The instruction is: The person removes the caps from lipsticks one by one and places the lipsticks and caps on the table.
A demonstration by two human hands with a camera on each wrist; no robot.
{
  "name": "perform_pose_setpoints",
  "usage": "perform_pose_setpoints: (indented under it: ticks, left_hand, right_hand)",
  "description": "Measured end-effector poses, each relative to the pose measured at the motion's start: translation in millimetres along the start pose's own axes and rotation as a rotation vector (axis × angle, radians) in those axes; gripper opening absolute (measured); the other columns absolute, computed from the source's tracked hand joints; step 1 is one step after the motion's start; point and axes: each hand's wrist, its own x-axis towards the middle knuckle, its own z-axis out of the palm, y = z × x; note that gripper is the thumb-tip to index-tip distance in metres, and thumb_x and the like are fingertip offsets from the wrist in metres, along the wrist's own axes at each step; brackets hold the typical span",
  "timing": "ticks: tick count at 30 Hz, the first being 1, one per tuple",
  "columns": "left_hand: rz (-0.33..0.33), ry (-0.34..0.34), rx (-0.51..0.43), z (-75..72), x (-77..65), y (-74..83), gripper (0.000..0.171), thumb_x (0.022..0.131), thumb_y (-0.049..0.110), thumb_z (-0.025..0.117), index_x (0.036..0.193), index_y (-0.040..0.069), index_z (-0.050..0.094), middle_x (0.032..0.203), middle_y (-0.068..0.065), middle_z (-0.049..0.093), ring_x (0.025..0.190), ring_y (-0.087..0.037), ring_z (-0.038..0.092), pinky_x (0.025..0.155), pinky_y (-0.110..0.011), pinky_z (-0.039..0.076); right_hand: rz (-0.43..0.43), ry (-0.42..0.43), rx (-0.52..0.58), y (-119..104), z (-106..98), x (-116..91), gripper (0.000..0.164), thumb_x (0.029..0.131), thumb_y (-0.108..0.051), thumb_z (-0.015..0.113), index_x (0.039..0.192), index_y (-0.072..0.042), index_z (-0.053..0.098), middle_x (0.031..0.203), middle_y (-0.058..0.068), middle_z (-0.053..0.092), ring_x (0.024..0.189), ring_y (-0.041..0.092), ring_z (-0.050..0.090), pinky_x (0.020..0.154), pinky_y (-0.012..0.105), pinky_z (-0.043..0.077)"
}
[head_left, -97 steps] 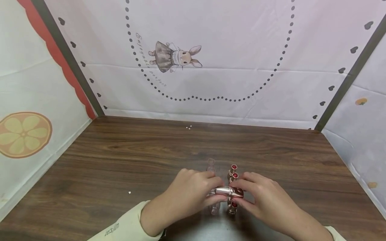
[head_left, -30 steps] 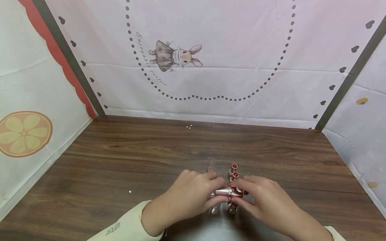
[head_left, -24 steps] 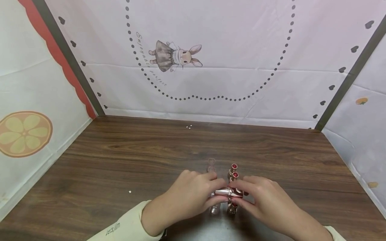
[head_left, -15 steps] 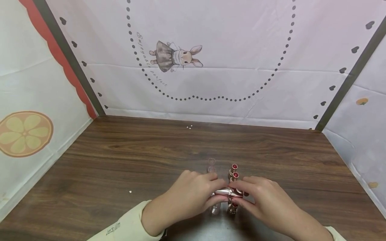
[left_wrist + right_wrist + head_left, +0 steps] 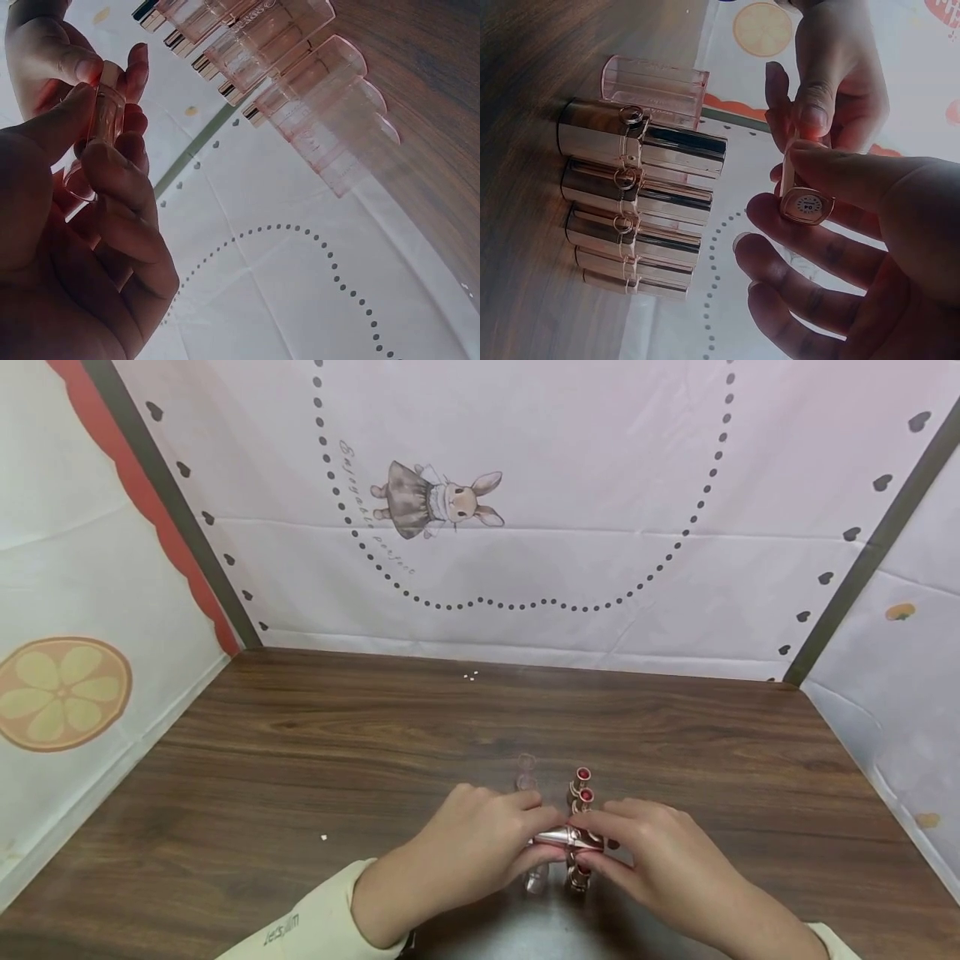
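Above the table, both hands hold one lipstick (image 5: 555, 837) sideways between them. My left hand (image 5: 472, 839) grips its left end, where the left wrist view shows a clear pink cap (image 5: 109, 112) among the fingers. Fingers and thumb of my right hand (image 5: 660, 852) pinch the rose-gold base (image 5: 808, 204), whose end bears a round label reading 04. The right hand's other fingers spread loosely in the right wrist view. Beneath and around the hands stand several uncapped lipsticks (image 5: 641, 142) in a row, with red tops seen from above. The hands partly cover this row.
Left of the lipsticks runs a row of clear pink caps (image 5: 322, 97), partly hidden by my left hand in the head view. White specks (image 5: 470, 676) lie at the table's back, and another white bit (image 5: 324, 837) lies left. Printed cloth walls (image 5: 570, 635) enclose the wooden table (image 5: 360, 735).
Compared with about three seconds ago, my left fingers sit slightly further right along the lipstick, nearer the right hand. Both hands keep hold of it, almost still over the last second.
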Motion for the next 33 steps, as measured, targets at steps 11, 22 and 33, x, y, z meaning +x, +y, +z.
perform_pose_setpoints:
  ticks: [11, 22, 33]
  left_hand:
    - [-0.008, -0.033, -0.001, -1.0, -0.6, 0.5, 0.029, 0.092, 0.053, 0.063, 0.105, 0.028, 0.071, 0.082, 0.013, 0.064, 0.055, -0.009, 0.060, 0.044, -0.025, 0.034]
    - [-0.023, -0.127, -0.025, -2.8, 0.0, 2.2, 0.029, 0.096, 0.051, 0.059, 0.105, 0.025, 0.068, 0.084, 0.014, 0.064, 0.055, -0.007, 0.058, 0.046, -0.025, 0.035]
    - [0.008, -0.149, -0.012, -3.2, -0.9, 1.2, 0.028, 0.098, 0.050, 0.057, 0.106, 0.025, 0.067, 0.083, 0.012, 0.062, 0.053, -0.008, 0.056, 0.045, -0.024, 0.033]
  right_hand:
    - [0.023, -0.007, -0.003, -1.5, 0.1, 1.0, 0.028, 0.081, -0.026, 0.083, 0.108, -0.025, 0.074, 0.090, -0.018, 0.070, 0.076, -0.003, 0.060, 0.065, 0.025, 0.051]
    - [0.032, -0.046, 0.031, -2.0, 0.1, 0.1, 0.025, 0.085, -0.027, 0.079, 0.109, -0.024, 0.074, 0.092, -0.017, 0.070, 0.074, -0.003, 0.057, 0.063, 0.023, 0.048]
    - [0.002, -0.041, 0.026, 0.1, 0.8, 0.7, 0.025, 0.082, -0.027, 0.081, 0.107, -0.025, 0.074, 0.093, -0.018, 0.071, 0.083, -0.003, 0.063, 0.069, 0.028, 0.053]
